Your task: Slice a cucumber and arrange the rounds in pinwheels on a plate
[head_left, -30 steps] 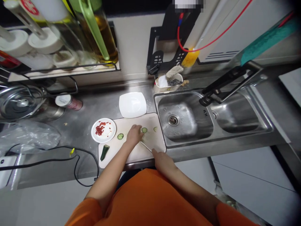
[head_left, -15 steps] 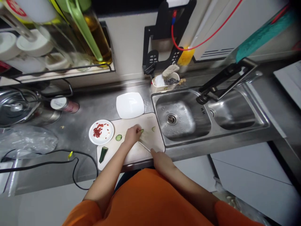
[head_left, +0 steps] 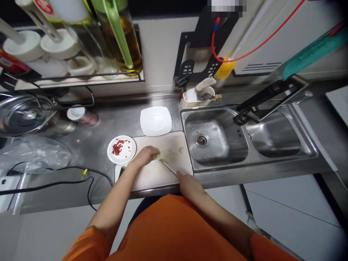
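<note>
Cucumber piece (head_left: 154,158): a small green piece lying near the middle of the pale cutting board (head_left: 151,177), mostly covered by fingertips.

Left hand (head_left: 145,155): palm down on the board, fingers curled and pressed together, pinning the cucumber piece to the surface.

Knife (head_left: 168,167): the narrow blade runs diagonally across the board, with its tip just beside the cucumber piece and the left fingertips.

Right hand (head_left: 189,185): closed around the knife handle at the board's near right corner; the handle itself is hidden inside the fist.

Loose slice (head_left: 181,149): a round cucumber slice lying flat on the far right of the board, apart from both hands.

Cucumber end (head_left: 122,169): a dark green stub at the board's left edge, partly hidden by the left forearm.

Round plate (head_left: 128,155): white, touching the board's far left corner, and carrying chopped red chilli (head_left: 117,148).

Square plate (head_left: 156,121): white, just behind the board on the steel tabletop (head_left: 108,123).

Sink (head_left: 217,125): a double steel basin directly right of the board, with a black tap (head_left: 261,105) reaching over it.

Tub (head_left: 199,96): a small container of scouring pads behind the sink.

Left periphery: a can lying on its side (head_left: 81,116), a pot lid (head_left: 24,114), a clear plastic bag (head_left: 32,154) and a black cable (head_left: 67,178).
</note>
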{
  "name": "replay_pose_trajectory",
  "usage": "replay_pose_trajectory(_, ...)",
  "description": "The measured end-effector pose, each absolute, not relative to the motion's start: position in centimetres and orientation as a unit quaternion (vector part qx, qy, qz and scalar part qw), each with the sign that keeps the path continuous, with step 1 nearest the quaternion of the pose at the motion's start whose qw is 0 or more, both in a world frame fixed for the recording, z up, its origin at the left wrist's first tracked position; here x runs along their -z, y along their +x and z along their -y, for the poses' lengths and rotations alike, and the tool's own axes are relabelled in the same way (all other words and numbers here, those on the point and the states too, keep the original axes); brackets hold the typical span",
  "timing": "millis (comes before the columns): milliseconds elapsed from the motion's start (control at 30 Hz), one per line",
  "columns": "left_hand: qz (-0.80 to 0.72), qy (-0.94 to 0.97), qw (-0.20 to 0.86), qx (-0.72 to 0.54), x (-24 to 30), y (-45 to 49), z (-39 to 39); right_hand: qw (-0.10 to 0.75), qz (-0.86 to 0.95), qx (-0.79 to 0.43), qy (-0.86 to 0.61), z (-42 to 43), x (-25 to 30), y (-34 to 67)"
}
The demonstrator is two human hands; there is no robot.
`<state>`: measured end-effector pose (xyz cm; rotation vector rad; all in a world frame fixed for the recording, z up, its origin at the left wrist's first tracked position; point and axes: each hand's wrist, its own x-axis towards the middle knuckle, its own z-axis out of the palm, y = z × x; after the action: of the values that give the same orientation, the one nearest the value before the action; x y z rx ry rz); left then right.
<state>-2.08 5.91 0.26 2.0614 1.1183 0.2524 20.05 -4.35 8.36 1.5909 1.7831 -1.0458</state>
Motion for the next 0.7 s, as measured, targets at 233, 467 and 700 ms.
replay_pose_trajectory(233, -0.660, 0.701, 0.242, -0.117, 0.1, -1.1, -0.8, 0.264, -0.658, 0.386, 0.590, 4.3, -8.2, 20.0)
replay_pose_trajectory(467, -0.749, 0.625, 0.207, -0.079, 0.7, 0.7, 1.8, 0.268, -0.651, 0.390, 0.593, 4.0, -8.0, 19.9)
replay_pose_trajectory(700, -0.699, 0.658, 0.240, -0.146, 1.7, 0.0, 1.0, 0.260, -0.654, 0.380, 0.600, 3.9, -7.9, 19.8)
